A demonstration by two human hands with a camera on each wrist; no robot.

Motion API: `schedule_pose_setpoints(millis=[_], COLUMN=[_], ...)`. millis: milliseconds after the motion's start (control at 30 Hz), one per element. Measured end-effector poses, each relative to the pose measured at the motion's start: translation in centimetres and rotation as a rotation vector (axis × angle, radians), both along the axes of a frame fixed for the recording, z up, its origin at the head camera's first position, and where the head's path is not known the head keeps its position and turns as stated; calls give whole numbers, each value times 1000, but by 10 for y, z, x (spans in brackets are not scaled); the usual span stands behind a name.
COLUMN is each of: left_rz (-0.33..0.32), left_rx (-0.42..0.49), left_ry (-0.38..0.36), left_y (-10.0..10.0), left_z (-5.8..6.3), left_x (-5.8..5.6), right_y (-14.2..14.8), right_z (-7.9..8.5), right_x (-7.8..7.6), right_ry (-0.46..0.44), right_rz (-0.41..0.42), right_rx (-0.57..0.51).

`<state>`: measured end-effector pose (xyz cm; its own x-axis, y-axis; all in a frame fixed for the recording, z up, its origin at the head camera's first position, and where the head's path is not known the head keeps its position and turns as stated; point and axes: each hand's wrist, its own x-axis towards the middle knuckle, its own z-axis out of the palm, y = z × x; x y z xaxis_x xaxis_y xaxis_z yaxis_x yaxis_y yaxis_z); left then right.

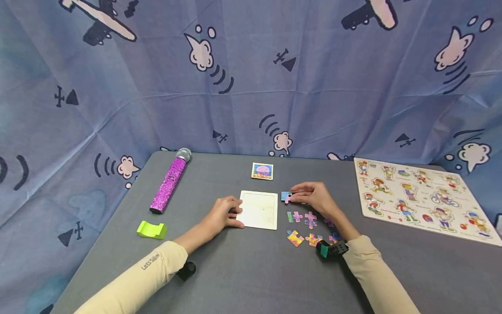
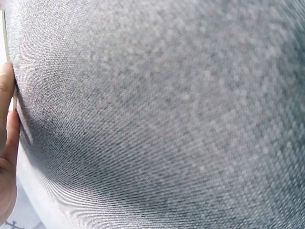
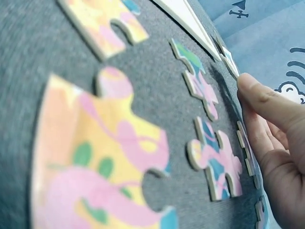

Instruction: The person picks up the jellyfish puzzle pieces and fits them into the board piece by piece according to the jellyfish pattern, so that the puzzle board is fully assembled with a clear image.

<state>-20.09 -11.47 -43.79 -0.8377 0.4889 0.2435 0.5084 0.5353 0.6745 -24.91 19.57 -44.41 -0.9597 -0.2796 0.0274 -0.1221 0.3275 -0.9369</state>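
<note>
My left hand lies at the left edge of a square, pale wooden puzzle tray, its fingertips and thumb touching the rim. In the left wrist view, two fingers show against that edge. To the right of the tray, my right hand pinches a blue and pink jigsaw piece between thumb and fingers, close over the table. Below this hand lie several loose jigsaw pieces, among them a pink and blue one and a yellow and pink corner. The right wrist and forearm partly cover others.
Behind the tray lies a small picture card with a pink figure. At the left are a purple glitter microphone and a lime-green curved block. A large wooden picture board lies on the right of the grey table.
</note>
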Motion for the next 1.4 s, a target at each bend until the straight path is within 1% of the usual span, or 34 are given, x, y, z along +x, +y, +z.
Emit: schedule_pose_setpoints(millis=[100, 300, 433, 633, 867, 1000, 1133, 1233, 1400], left_rz=[3, 6, 5, -2, 5, 5, 3, 2, 3], left_rx=[-3, -6, 5, 16, -7, -13, -17, -17, -15], left_ry=[-21, -30, -34, -21, 5, 15, 18, 16, 10], left_y=[0, 0, 0, -1, -1, -1, -1, -1, 0], left_z=[1, -1, -2, -2, -2, -1, 0, 0, 0], left_x=[0, 1, 0, 0, -1, -1, -1, 0, 0], right_y=[-2, -6, -8, -15, -19, -23, -26, -28, -33], right_z=[0, -1, -2, -3, -2, -1, -1, -1, -1], right_x=[1, 3, 3, 3, 3, 4, 4, 4, 4], right_ry=[-11, -36, -35, -49, -43, -49, -41, -37, -48], right_rz=[10, 25, 31, 25, 23, 24, 38, 49, 49], right_rx=[-20, -73, -82, -102, -93, -124, -137, -125, -134])
